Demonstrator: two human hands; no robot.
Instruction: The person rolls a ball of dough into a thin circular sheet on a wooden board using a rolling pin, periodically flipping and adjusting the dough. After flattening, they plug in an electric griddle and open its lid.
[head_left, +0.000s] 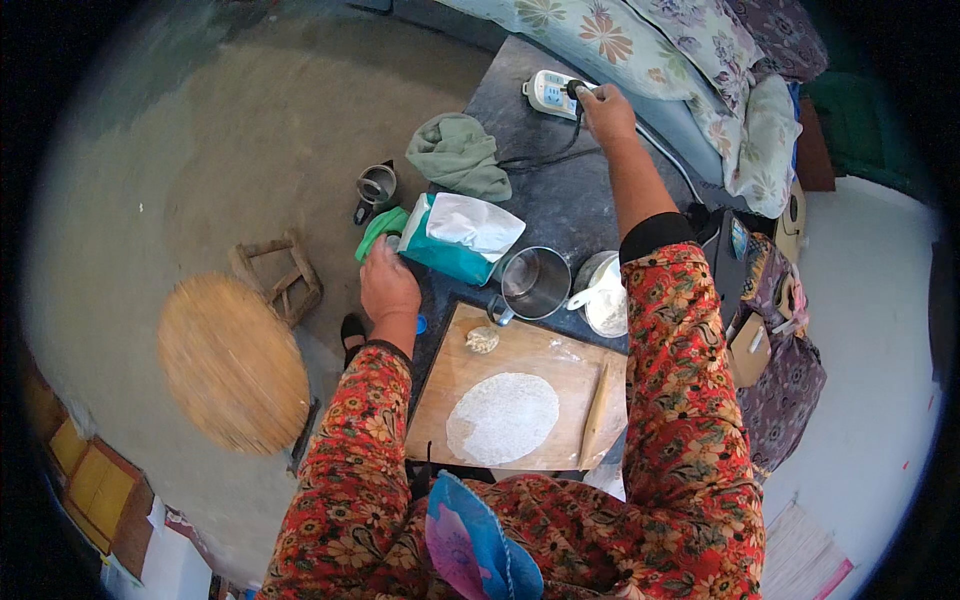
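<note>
My right hand (606, 112) grips a black power plug (574, 88) at the sockets of a white power strip (551, 94); whether it is fully in I cannot tell. My left hand (390, 285) is at the table's left edge, by a green cloth or lid (384, 229) and a tissue pack (457, 247); its fingertips are partly hidden. Close to me, a flat round of dough (504, 418) lies on a wooden board (435, 427), with a rolling pin (595, 412) to its right and a small lump of dough (482, 340) above it.
A metal mug (535, 281) and a tub of flour (606, 307) with a white scoop stand behind the board. A green-grey cloth (459, 156) lies near the black cord. On the floor at left are a round wooden board (232, 364) and a wooden stool (281, 277).
</note>
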